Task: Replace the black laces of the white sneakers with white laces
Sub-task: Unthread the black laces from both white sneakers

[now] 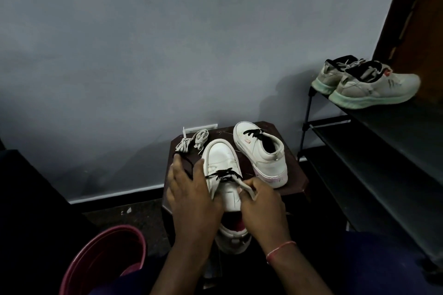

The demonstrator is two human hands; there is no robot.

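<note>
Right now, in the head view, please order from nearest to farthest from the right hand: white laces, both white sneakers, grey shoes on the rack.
1. The near sneaker: front of the stool, held by the right hand.
2. The second sneaker: just behind that hand, right side.
3. The white laces: stool's back left corner.
4. The grey shoes: on the rack, far right.

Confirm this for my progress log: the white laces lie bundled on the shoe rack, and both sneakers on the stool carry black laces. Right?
Not quite. The head view shows the white laces bundled on the stool's far left corner, not on the shoe rack. The rest holds: the nearer sneaker and the farther sneaker on the stool both carry black laces.
</note>
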